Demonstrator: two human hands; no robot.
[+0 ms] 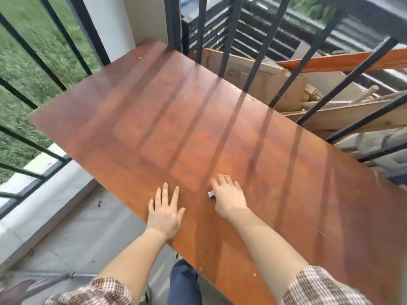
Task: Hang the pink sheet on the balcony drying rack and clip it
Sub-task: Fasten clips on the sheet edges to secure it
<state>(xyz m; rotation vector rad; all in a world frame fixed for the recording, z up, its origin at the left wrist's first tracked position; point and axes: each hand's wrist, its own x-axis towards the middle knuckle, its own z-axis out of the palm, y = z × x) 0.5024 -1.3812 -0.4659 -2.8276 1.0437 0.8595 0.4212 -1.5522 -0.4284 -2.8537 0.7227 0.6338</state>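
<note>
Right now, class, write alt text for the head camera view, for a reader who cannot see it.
Two hands rest on a reddish-brown wooden tabletop on a balcony: the left hand flat near its edge, the right hand against a small grey clip. Black railing bars, grass and stacked scrap boards lie beyond.

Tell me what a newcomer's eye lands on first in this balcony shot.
A large reddish-brown wooden tabletop fills the middle, striped with dark bands below the black railing bars. Near its close edge the left hand lies flat, fingers spread, and the right hand sits beside a small grey object. Scrap boards pile up behind the railing at right.
</note>
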